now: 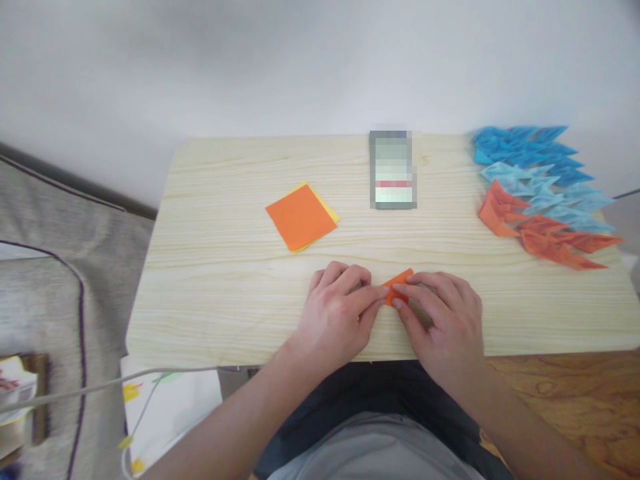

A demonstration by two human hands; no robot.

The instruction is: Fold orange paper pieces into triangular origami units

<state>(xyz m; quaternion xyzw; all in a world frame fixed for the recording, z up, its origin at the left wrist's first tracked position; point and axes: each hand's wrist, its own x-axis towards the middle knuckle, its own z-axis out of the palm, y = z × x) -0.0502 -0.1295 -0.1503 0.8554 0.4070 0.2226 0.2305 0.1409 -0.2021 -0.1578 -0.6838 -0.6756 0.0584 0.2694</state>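
Note:
A small folded piece of orange paper is held between my two hands near the front of the table. My left hand pinches its left end between thumb and forefinger. On the other side, the fingertips and thumb of my right hand press on its right part. My fingertips cover some of the paper, so its exact folds are hard to make out. Beyond my left hand lie square sheets of origami paper, orange on top with yellow edges showing beneath.
A phone, its screen blurred, lies at the table's back. Rows of folded paper pieces in dark blue, light blue and orange fill the right side. A cable runs past the table's front left edge.

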